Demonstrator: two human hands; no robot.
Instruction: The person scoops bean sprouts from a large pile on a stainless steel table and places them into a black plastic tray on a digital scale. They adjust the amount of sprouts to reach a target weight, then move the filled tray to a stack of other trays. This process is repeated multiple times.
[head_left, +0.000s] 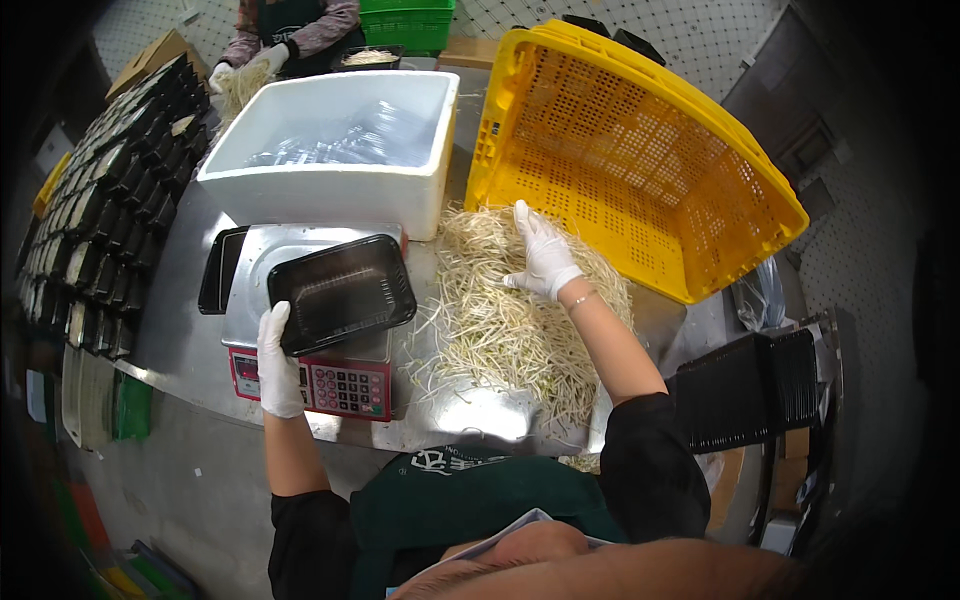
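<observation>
My left hand (279, 360), in a white glove, grips the near left edge of an empty black plastic tray (341, 294). The tray is tilted above the steel platform of a red digital scale (345, 390). My right hand (546, 255), also gloved, rests on the upper part of a large heap of bean sprouts (517, 337), fingers spread; whether it holds any sprouts cannot be told. The heap lies on the steel table (176, 330) in front of a yellow perforated crate (600, 157) tipped on its side. Another black tray (217, 270) lies partly beneath the scale's left side.
A white foam box (322, 191) with clear plastic film stands behind the scale. Many filled black trays (112, 202) are stacked at the left. Empty black trays (742, 390) are nested at the right. Across the table, a gloved co-worker (300, 37) handles sprouts.
</observation>
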